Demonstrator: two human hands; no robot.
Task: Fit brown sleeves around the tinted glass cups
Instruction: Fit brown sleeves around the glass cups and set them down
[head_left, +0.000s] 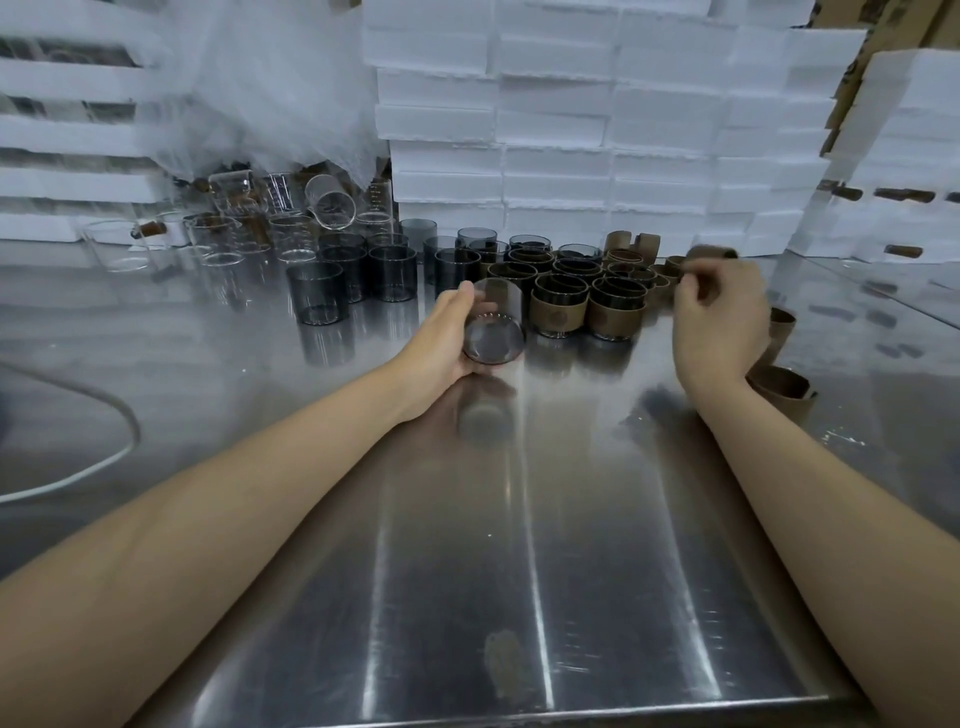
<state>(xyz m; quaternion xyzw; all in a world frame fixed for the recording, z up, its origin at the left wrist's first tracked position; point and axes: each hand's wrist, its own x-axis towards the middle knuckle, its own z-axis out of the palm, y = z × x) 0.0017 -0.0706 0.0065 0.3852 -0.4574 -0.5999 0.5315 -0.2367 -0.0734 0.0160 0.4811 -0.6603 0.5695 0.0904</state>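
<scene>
Over the table (519, 545), left grip (441, 340) clasps the cup (493, 335), right grip (722, 317) pinches a sleeve (712, 253)

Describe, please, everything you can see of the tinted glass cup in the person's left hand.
The tinted glass cup is a short, smoky grey, see-through cylinder, bare of any sleeve. It is tipped on its side, round base toward the camera, held above the steel table. The left hand grips its wall; nothing else touches it.

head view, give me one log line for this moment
left hand grips bare tinted cup, tilted | right hand near loose brown sleeves, grip blurred | sleeved cups stand behind
</scene>
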